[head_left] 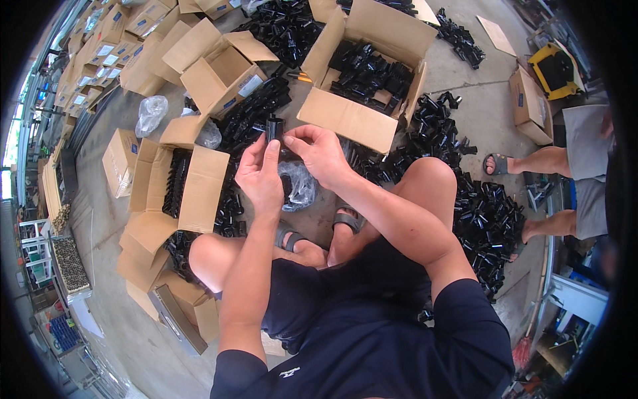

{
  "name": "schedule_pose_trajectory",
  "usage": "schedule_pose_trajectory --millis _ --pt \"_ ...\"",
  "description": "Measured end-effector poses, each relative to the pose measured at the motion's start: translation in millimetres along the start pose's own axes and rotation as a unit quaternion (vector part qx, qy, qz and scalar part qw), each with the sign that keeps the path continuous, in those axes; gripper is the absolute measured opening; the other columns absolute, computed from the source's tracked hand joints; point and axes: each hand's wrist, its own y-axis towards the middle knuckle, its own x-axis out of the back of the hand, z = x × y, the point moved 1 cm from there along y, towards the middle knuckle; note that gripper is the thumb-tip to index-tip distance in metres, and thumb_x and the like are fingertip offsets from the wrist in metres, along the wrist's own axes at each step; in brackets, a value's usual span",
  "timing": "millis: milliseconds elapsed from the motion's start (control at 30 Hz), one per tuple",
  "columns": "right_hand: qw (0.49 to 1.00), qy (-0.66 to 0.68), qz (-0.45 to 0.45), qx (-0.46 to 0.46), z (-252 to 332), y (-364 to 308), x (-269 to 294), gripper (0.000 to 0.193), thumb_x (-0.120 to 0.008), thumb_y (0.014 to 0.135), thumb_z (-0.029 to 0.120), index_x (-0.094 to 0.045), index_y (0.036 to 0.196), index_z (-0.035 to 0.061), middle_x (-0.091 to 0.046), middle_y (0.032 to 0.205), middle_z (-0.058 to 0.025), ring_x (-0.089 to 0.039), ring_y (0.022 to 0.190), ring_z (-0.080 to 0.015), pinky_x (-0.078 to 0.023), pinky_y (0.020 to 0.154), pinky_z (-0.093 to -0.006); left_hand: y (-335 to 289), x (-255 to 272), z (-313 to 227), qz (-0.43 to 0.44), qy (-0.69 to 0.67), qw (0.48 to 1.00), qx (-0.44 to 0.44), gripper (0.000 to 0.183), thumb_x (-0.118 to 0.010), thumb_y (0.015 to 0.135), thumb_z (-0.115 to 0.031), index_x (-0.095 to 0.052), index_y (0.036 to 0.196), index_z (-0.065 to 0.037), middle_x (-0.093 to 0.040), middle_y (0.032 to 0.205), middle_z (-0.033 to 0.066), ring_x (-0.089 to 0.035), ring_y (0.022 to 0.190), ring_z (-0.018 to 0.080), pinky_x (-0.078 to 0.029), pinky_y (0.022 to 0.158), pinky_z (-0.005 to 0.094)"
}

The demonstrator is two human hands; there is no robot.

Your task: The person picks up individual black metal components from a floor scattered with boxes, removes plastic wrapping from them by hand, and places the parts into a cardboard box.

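Note:
A short black cylindrical part [274, 128] with a narrower neck stands upright between the thumb and fingers of my left hand [260, 178]. My right hand [320, 154] is just to its right, thumb and forefinger pinched close to the part's side. Whether that pinch has a small thing in it, I cannot make out. Below the hands, a clear plastic bag [300, 186] lies on the floor between my feet. An open carton [203, 183] to the left has rows of black parts inside. Ahead, a bigger open carton [349, 114] is heaped with similar black parts.
Loose black parts [488, 216] are piled to the right, with more [256, 106] ahead. An open box [222, 76] stands front left, near crumpled plastic [152, 114]. Stacked cartons [100, 56] fill the far left. Another person's sandaled foot [497, 163] is at the right.

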Motion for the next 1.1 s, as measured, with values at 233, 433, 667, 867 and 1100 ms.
schedule_pose_trajectory --millis 233,433,667,867,1100 --pt "0.995 -0.1 0.023 0.002 2 2 5 0.018 -0.071 0.091 0.014 -0.071 0.097 -0.003 -0.069 0.086 -0.0061 -0.059 0.073 -0.0105 -0.049 0.065 -0.0275 1 0 -3 0.006 -0.002 1.0 -0.003 0.025 -0.069 0.094 0.0 -0.066 0.117 0.007 -0.072 0.109 0.011 -0.066 0.094 0.0105 -0.053 0.087 0.024" --pt "0.977 -0.18 0.06 0.096 6 1 6 0.019 -0.068 0.096 0.015 -0.069 0.103 -0.0029 -0.068 0.088 -0.0027 -0.06 0.08 -0.0094 -0.05 0.07 -0.0271 2 2 -5 -0.004 0.003 1.0 -0.005 0.025 -0.069 0.093 0.0 -0.066 0.117 0.007 -0.072 0.108 0.0099 -0.065 0.093 0.0099 -0.053 0.086 0.0236" --pt "0.943 -0.26 0.043 0.202 25 -3 6 0.014 -0.072 0.089 0.012 -0.072 0.089 -0.0025 -0.064 0.094 -0.01 -0.065 0.076 -0.0181 -0.052 0.069 -0.0312 0 4 -7 -0.005 0.007 1.0 -0.01 0.025 -0.07 0.093 0.0 -0.067 0.117 0.007 -0.072 0.107 0.0093 -0.065 0.092 0.0094 -0.053 0.085 0.0235" --pt "0.975 -0.168 0.083 0.116 25 0 9 0.015 -0.072 0.089 0.01 -0.071 0.094 -0.0041 -0.065 0.09 -0.0086 -0.064 0.077 -0.014 -0.053 0.069 -0.0283 -1 2 -10 -0.007 0.004 1.0 -0.009 0.025 -0.07 0.093 0.0 -0.067 0.117 0.007 -0.071 0.106 0.0085 -0.064 0.092 0.009 -0.053 0.085 0.0235" --pt "0.975 -0.193 0.084 0.066 16 2 9 0.019 -0.07 0.095 0.014 -0.067 0.104 -0.0026 -0.068 0.096 -0.004 -0.064 0.085 -0.0098 -0.053 0.076 -0.0277 -1 3 -9 -0.004 0.002 1.0 -0.006 0.025 -0.071 0.093 0.0 -0.067 0.117 0.007 -0.071 0.106 0.0085 -0.065 0.092 0.0091 -0.053 0.085 0.0236"
